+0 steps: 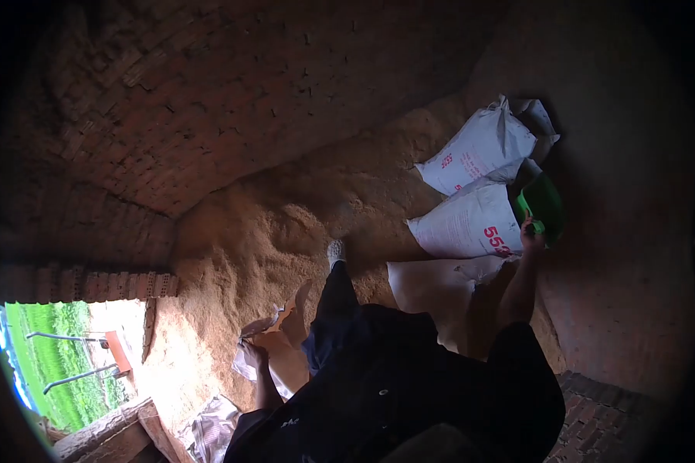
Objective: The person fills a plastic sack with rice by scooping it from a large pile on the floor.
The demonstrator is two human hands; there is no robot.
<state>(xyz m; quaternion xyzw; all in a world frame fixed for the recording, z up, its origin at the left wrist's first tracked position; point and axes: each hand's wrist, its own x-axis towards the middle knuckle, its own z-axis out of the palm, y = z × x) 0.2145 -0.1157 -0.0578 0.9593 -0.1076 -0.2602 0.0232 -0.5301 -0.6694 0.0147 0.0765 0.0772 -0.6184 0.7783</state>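
Note:
My right hand [531,231] is closed on the edge of a green plastic container [542,202], shaped like a basin or a scoop, against the mouth of a white sack [471,220] with red print. What the container holds is too dark to make out. Low on the left, my left hand [253,356] grips the rim of another sack [284,361], whose mouth is spread apart and brownish inside. A pale sack [428,289] stands between my hands, beside my right forearm.
Loose brown husk-like material [270,231] covers the floor in heaps, with my foot [336,253] on it. Another white sack [483,150] leans farther back. Brick walls [232,100] enclose the space. A bright doorway [77,339] and a crumpled sack [212,428] are at left.

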